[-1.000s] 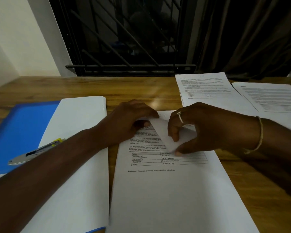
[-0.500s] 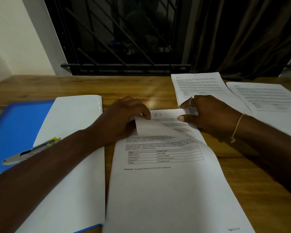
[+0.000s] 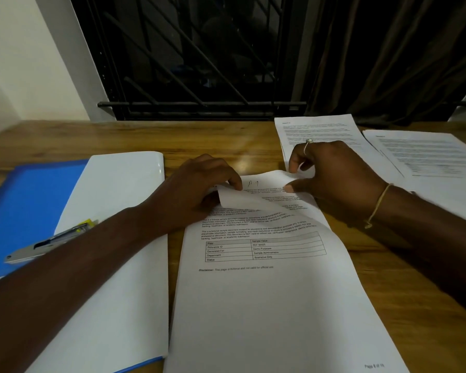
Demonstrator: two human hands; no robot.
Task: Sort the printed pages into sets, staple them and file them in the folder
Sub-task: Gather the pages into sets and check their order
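Wooden counter (image 3: 119, 135) lies bare beyond the far edge of the page set (image 3: 267, 305), where the left grip (image 3: 199, 189) pinches its curled corner and the right grip (image 3: 331, 179) pinches its top edge.

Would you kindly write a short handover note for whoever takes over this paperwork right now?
Left hand pinches the folded-over top-left corner of the front page set; right hand pinches its top edge.
Stapler lies on the open blue folder, at left.
A second pile and a third pile lie beyond the right hand.
Done: pages sit in three piles.
Left: no staple visible in this set; staple each, file all.
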